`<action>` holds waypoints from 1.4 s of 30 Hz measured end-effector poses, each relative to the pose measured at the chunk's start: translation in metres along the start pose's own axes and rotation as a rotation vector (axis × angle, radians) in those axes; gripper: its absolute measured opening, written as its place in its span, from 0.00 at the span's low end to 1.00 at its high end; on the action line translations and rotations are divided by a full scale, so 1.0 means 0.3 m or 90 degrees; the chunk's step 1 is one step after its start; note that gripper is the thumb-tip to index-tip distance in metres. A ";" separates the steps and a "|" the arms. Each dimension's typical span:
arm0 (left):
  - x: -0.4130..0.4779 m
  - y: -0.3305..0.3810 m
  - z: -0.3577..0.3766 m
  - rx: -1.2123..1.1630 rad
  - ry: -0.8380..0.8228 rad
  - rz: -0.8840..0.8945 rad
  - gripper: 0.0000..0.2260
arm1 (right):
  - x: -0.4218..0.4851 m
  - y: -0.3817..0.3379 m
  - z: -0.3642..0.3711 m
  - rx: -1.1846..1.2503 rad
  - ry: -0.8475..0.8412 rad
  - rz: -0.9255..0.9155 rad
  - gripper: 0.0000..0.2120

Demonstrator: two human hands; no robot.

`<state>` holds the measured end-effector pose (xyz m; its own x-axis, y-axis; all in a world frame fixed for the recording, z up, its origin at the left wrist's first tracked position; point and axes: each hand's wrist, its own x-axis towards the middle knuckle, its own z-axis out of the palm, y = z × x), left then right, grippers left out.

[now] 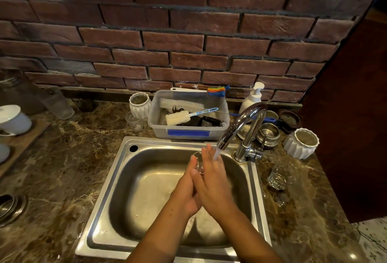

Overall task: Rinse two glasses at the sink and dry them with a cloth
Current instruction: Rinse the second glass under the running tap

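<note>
Glass (198, 161) sits between left hand (187, 189) and right hand (214, 180) — under running water (217, 154).

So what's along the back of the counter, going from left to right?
Clear tumbler → left white ribbed pot → plastic tub of brushes → white pump bottle → right white ribbed pot.
</note>
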<state>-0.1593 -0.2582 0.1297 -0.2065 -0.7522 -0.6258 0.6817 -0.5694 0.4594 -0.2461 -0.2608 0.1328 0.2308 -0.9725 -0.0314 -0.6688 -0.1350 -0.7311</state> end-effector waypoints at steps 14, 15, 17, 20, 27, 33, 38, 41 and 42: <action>0.007 0.008 -0.033 0.127 0.022 0.030 0.27 | 0.161 -0.017 -0.129 0.382 0.045 0.244 0.16; 0.007 0.019 -0.028 0.181 0.036 0.043 0.24 | 0.165 -0.010 -0.128 0.303 0.038 0.211 0.19; -0.002 0.033 0.001 0.253 0.046 0.060 0.21 | 0.160 0.001 -0.120 0.191 0.053 0.173 0.18; -0.006 0.015 0.025 0.267 0.058 0.055 0.20 | 0.145 0.025 -0.094 0.281 0.140 0.182 0.10; 0.009 -0.006 0.017 -0.060 0.067 -0.014 0.26 | 0.058 0.043 -0.031 0.271 0.056 0.088 0.07; -0.017 0.000 0.042 -0.085 0.080 -0.014 0.23 | 0.070 0.048 -0.068 0.165 0.012 0.039 0.17; -0.023 -0.005 0.027 -0.075 0.034 -0.032 0.28 | 0.141 0.043 -0.116 0.327 0.017 0.143 0.15; -0.018 -0.017 0.008 0.016 0.031 -0.034 0.31 | 0.158 0.029 -0.132 0.301 0.040 0.157 0.19; -0.020 -0.017 0.002 0.059 0.036 -0.028 0.31 | 0.161 0.028 -0.133 0.290 0.040 0.159 0.18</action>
<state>-0.1620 -0.2512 0.1315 -0.1933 -0.7074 -0.6799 0.6047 -0.6316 0.4852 -0.2689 -0.3165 0.1522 0.0508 -0.9760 -0.2117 -0.3191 0.1850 -0.9295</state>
